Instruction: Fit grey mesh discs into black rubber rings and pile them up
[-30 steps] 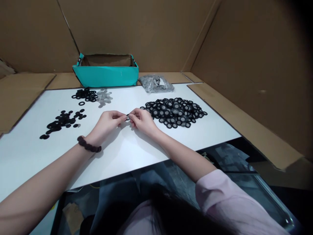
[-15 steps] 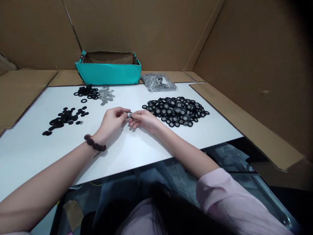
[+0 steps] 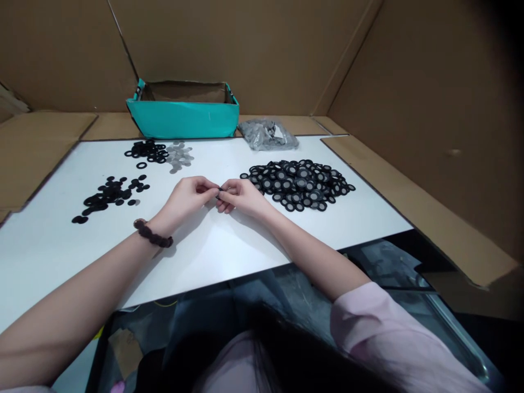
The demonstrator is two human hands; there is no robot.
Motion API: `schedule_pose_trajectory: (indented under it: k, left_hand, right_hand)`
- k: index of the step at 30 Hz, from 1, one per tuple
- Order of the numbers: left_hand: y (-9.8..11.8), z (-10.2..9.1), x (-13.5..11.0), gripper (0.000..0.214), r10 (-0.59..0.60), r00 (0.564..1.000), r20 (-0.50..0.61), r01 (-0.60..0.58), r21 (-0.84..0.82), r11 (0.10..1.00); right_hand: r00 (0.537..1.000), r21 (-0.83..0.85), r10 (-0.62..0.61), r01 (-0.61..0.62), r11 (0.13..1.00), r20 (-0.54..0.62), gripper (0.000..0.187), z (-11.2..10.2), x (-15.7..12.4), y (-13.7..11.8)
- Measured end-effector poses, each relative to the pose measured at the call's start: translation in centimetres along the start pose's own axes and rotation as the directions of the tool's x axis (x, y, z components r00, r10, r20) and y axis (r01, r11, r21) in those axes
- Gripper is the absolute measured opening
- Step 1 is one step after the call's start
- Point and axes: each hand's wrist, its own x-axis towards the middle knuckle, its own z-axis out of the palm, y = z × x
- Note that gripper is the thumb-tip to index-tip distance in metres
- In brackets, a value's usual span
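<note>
My left hand (image 3: pixel 193 194) and my right hand (image 3: pixel 242 195) meet over the middle of the white table. Between their fingertips is a small dark round piece (image 3: pixel 220 190), mostly covered by the fingers. Both hands are closed in a pinch on it. Just right of my right hand spreads a large pile of black rings with grey centres (image 3: pixel 301 183). Left of my left hand lie scattered black discs (image 3: pixel 110 192). Farther back are a heap of black rings (image 3: pixel 147 151) and, touching it, a small group of grey translucent discs (image 3: pixel 180 155).
A teal box (image 3: pixel 186 119) stands open at the back of the white table (image 3: pixel 196 284). Beside it lies a clear plastic bag (image 3: pixel 268 135) of grey pieces. Cardboard walls (image 3: pixel 266 54) enclose the back and sides.
The grey face of the small piece showed between my fingertips before; now only a dark bit shows. My hands have drawn closer together around it. The view has shifted slightly.
</note>
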Motion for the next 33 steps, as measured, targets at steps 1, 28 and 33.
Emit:
schedule_pose_trajectory:
  k: [1,28,33]
  left_hand:
    - [0.0,0.0,0.0,0.021,-0.001,1.000,-0.008,0.001,0.012,1.000]
    - [0.1,0.1,0.1,0.032,-0.040,0.999,0.000,0.040,-0.056,0.998]
    - [0.1,0.3,0.1,0.021,-0.015,1.000,-0.013,0.015,-0.010,1.000]
  right_hand:
    - [1.000,-0.018,-0.022,0.022,1.000,-0.013,0.015,0.0,0.0,0.1]
    - [0.999,-0.129,-0.012,0.007,0.992,-0.041,0.013,-0.4,-0.2,-0.3]
    - [0.986,-0.304,-0.157,0.134,0.943,-0.052,0.011,-0.5,-0.1,0.4]
